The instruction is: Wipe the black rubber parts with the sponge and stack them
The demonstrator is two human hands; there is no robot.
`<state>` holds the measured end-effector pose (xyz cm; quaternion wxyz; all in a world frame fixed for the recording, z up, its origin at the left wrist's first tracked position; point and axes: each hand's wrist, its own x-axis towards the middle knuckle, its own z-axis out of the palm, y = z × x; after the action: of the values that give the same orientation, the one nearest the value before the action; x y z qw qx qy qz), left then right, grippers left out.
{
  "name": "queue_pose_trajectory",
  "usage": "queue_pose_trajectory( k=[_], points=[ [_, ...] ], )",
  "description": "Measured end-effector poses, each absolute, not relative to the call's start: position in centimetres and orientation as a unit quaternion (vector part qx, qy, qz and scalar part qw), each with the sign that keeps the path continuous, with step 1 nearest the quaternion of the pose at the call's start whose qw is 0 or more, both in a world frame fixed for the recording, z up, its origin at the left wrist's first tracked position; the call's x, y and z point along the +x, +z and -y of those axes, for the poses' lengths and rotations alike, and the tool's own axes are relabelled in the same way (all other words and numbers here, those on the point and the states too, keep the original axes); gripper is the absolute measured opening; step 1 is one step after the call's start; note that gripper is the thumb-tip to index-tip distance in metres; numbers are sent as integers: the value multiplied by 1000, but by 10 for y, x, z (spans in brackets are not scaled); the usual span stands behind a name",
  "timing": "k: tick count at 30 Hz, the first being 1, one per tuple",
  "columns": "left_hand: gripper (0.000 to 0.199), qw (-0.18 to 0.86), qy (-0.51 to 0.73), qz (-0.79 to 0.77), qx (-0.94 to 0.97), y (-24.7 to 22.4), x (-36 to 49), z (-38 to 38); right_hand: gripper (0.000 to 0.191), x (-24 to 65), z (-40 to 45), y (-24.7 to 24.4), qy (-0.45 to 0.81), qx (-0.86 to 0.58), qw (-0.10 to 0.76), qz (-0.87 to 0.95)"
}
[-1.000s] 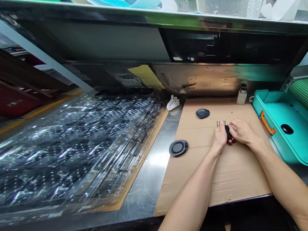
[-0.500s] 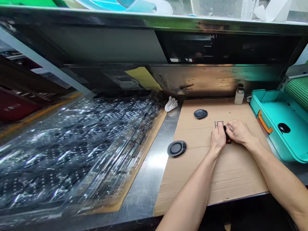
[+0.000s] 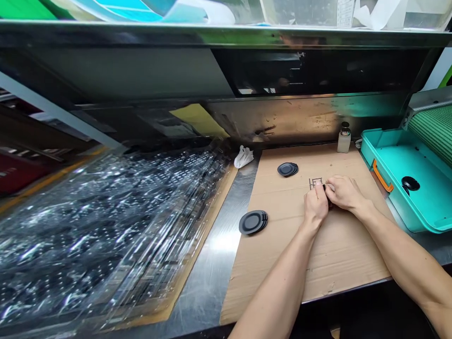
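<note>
My left hand (image 3: 316, 203) and my right hand (image 3: 343, 192) meet over the cardboard sheet (image 3: 271, 268), fingertips pinched around a small black part (image 3: 329, 203). Most of that part is hidden by the fingers. Left of my hands lie two groups of overlapping black round pieces, one farther back (image 3: 287, 169) and one nearer (image 3: 253, 222). Dark printed marks (image 3: 315, 181) show on the cardboard just beyond my left fingertips.
A teal tray (image 3: 416, 207) with an orange latch and a black round piece (image 3: 410, 183) stands at the right. A small bottle (image 3: 344, 139) is at the back, a crumpled white tissue (image 3: 243, 157) farther left. Stacked clear plastic trays (image 3: 116, 226) cover the left side.
The view has shifted slightly, so the scene sits a little farther left. My hands remain together, and less of the black part shows between them.
</note>
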<state>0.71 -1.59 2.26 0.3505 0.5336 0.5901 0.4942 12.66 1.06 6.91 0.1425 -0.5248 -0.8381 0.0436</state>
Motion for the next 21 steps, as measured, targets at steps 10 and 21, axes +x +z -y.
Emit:
queue_pose_trajectory(
  k=[10, 21],
  points=[
    [56, 693, 539, -454, 152, 43, -16, -1, 26, 134, -26, 51, 87, -567, 275, 771],
    [50, 679, 546, -468, 145, 46, -13, -1, 20, 127, -24, 46, 167, -476, 334, 796]
  ],
)
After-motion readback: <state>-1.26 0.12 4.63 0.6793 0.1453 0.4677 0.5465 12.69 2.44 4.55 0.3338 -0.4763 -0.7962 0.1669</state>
